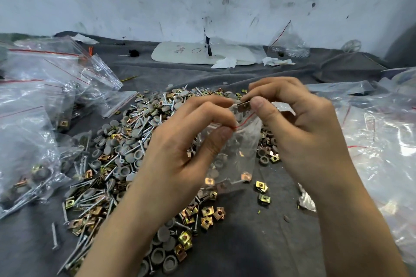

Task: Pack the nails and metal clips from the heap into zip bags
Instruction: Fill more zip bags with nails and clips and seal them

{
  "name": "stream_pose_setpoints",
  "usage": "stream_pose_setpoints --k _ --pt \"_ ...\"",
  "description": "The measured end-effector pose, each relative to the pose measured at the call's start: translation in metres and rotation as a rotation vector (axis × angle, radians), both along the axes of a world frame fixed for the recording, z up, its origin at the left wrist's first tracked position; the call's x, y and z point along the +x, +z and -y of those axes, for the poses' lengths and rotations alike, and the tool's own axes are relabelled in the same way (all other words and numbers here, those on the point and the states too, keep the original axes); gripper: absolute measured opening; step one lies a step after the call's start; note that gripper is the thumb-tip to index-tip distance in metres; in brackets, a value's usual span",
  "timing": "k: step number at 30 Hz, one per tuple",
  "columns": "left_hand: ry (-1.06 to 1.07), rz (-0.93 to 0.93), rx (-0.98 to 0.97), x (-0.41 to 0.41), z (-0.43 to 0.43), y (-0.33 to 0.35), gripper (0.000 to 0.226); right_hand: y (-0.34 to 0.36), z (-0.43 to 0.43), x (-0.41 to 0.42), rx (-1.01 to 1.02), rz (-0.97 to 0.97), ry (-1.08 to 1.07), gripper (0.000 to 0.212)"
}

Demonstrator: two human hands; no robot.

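Finding 1, position. The small clear plastic zip bag with a red seal line (236,155) hangs above the near edge of the heap of mixed fasteners (126,141), which lies on the bench under a creased grey cloth (270,243). A few clips and grey caps show through the bag's lower part.

Finding 2, hands. The left hand (186,141) pinches the bag's rim at the red line between thumb and forefinger. The right hand (299,123) pinches one small brass-coloured folded metal clip (244,105) by thumb and fingertips, right at the bag's mouth. Whether the mouth is fully open cannot be told.

Finding 3, handling, as judged. The bag film looks thin, limp and slick; it will collapse unless it is held at the stiffer zip rim, which is the sound place to grip. The clip appears rigid and light, with stamped edges, so a pinch across its flat faces suits it. The long silver steel nails (90,203) in the heap are stiff and pointed; they would likely pierce the film if dropped point first, and they are best taken by the shank. The round grey plastic caps (132,157) look light and prone to roll.

Finding 4, surroundings. Filled clear bags (33,164) lie at the left, and loose clear bag stock (378,141) at the right.
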State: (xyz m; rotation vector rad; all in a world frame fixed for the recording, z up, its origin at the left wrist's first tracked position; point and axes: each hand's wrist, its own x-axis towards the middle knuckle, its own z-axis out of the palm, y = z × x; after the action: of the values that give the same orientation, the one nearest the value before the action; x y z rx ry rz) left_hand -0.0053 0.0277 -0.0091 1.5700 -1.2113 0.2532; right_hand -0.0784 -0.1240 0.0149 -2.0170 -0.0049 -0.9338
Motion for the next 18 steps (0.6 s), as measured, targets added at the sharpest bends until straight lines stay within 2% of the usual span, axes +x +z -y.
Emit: stream_pose_setpoints --k 10,14,16,18 --pt "0.004 -0.016 -0.017 -0.003 0.001 0.001 0.01 0.002 0.006 -0.005 0.099 -0.026 0.083 0.016" --pt "0.058 -0.055 -0.084 -0.001 -0.003 0.003 0.009 -0.006 0.017 -0.004 0.26 -0.024 -0.01 0.021" --pt "0.1 -0.074 -0.138 0.002 -0.007 0.004 0.008 -0.019 0.026 0.003 0.284 -0.128 -0.106 0.022" --pt "0.146 -0.077 -0.182 0.006 -0.01 0.004 0.007 -0.038 0.033 0.013 0.178 -0.363 -0.193 0.02"
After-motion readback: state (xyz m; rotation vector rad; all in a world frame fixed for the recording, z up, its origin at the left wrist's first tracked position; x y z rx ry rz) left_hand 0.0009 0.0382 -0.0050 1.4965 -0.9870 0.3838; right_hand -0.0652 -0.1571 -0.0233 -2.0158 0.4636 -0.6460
